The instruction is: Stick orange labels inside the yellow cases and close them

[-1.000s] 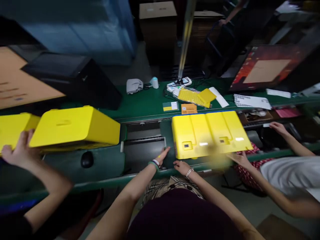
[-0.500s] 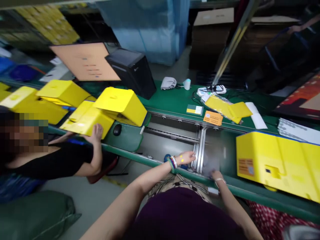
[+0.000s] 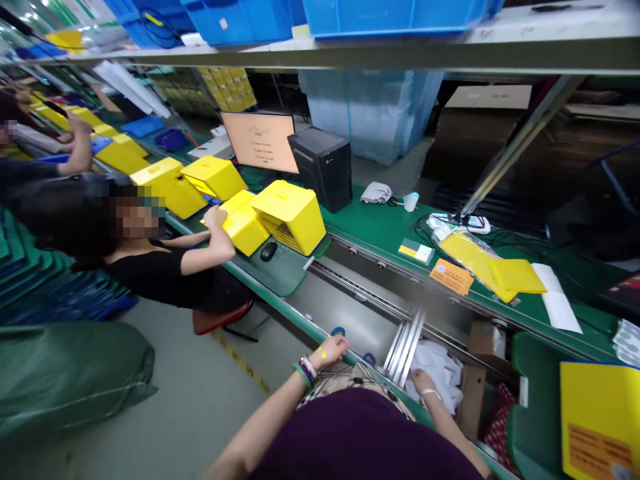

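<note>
My left hand [image 3: 333, 349], with bracelets at the wrist, hovers by the near rail of the conveyor [image 3: 280, 308], its fingers curled; whatever they may hold is too small to make out. Over the near edge, beside the metal crossbars [image 3: 406, 350] and in front of white crumpled material [image 3: 440, 370], is my right hand [image 3: 423, 381]. Its fingers are bent and blurred, so their grip is unclear. On the right, a yellow box [image 3: 600, 407] with an orange label lies on a green pallet [image 3: 537, 393]. Another yellow box [image 3: 295, 213] stands on the green pallet at left, near a black mouse [image 3: 269, 251].
A seated person [image 3: 165, 267] at left touches a yellow box. Across the conveyor, the green bench holds a monitor [image 3: 260, 143], a black computer tower [image 3: 325, 167], orange cards [image 3: 451, 277] and yellow sheets [image 3: 515, 277]. Blue bins [image 3: 395, 17] sit on the overhead shelf.
The view has swung left and up. The right-hand pallet and its yellow box have moved right, away from the crossbars, uncovering the white material. My left hand has drawn back to the near rail.
</note>
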A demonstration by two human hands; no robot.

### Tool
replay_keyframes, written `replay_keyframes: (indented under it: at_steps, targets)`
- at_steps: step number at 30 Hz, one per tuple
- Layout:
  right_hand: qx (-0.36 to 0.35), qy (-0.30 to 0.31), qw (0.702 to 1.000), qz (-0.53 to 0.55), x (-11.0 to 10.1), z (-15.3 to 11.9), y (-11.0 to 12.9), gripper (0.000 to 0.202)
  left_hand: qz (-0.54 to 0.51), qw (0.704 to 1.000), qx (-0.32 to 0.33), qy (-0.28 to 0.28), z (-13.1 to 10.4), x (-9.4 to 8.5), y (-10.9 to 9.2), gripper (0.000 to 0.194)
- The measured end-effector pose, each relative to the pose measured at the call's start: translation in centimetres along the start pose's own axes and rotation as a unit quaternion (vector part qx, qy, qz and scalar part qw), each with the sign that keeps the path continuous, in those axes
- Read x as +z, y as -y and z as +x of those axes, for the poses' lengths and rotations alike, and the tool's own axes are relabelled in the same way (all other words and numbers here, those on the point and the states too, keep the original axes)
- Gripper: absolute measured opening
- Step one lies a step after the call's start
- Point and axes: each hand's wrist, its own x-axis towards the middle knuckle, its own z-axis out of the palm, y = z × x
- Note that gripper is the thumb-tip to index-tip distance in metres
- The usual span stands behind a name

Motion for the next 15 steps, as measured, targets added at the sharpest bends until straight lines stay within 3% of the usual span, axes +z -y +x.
replay_keyframes:
  at_steps: [3, 6, 8, 11, 15]
  targets:
    - [-0.026, 0.045, 0.999, 0.009, 0.7, 1.6, 4.5, 0.021, 0.036, 0.998, 0.033, -0.035, -0.5, -0.9, -2.4, 0.026]
    - [-0.071, 0.042, 0.996, 0.037, -0.2, 0.8, 9.2, 0.024, 0.074, 0.993, 0.070, -0.058, -1.1, -1.9, -5.2, 0.030]
    - [-0.176, -0.018, 0.980, 0.095, -1.7, -1.3, 12.5, 0.030, 0.103, 0.987, 0.103, -0.069, -1.5, -2.3, -7.1, 0.030]
    - [-0.337, -0.103, 0.927, 0.130, -3.7, -5.5, 17.2, 0.024, 0.187, 0.964, 0.177, -0.061, -2.1, -3.0, -9.7, 0.024]
    - [-0.379, -0.165, 0.907, 0.075, -3.5, -8.8, 21.0, 0.016, 0.252, 0.944, 0.211, -0.026, -2.7, -4.1, -11.4, 0.021]
